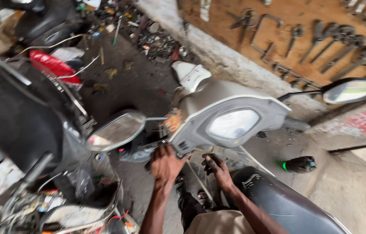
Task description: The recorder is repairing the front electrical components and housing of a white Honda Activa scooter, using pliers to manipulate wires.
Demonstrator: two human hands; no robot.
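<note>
Both hands under scooter handlebar panel (230,123): left hand (165,164) grip clamped on panel edge, right hand (218,170) grip unclear.

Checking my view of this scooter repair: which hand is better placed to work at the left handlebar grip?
Probably the left. The left hand already rests at the grip end, below the left mirror, while the right hand sits nearer the middle, under the instrument panel.

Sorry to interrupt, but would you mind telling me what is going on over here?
A person has both hands under the handlebar cover of a grey scooter. The left hand grips near the left handlebar, beside the mirror; the right hand reaches in below the instrument panel. Another scooter stands alongside, and tools lie on the wooden board.
</note>
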